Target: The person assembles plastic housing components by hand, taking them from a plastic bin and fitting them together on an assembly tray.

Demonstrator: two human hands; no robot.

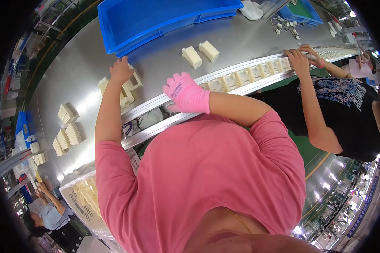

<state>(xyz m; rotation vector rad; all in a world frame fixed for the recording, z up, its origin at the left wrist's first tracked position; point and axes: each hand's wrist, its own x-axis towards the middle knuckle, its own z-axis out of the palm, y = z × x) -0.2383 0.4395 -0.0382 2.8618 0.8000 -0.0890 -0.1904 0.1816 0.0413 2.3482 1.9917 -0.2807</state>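
My bare left hand (120, 71) reaches forward over the metal table, its fingers bent down at the edge of a cream plastic housing (135, 81). It appears to grip that piece, though the thumb is hidden. More cream housings (126, 98) lie beneath my wrist, partly covered by the forearm. In a pink knitted glove, my right hand (185, 93) rests over the silver rail track (147, 105) with its thumb set apart from the fingers. Nothing shows in it. Just right of the glove, a row of cream housings (236, 79) sits inside the track.
A blue bin (156, 33) stands at the back. Two cream blocks (199, 54) lie mid-table; ribbed cream pieces (69, 134) stand at left. A white crate (78, 196) of cream parts is at lower left. A co-worker's hands (302, 57) work along the track at right.
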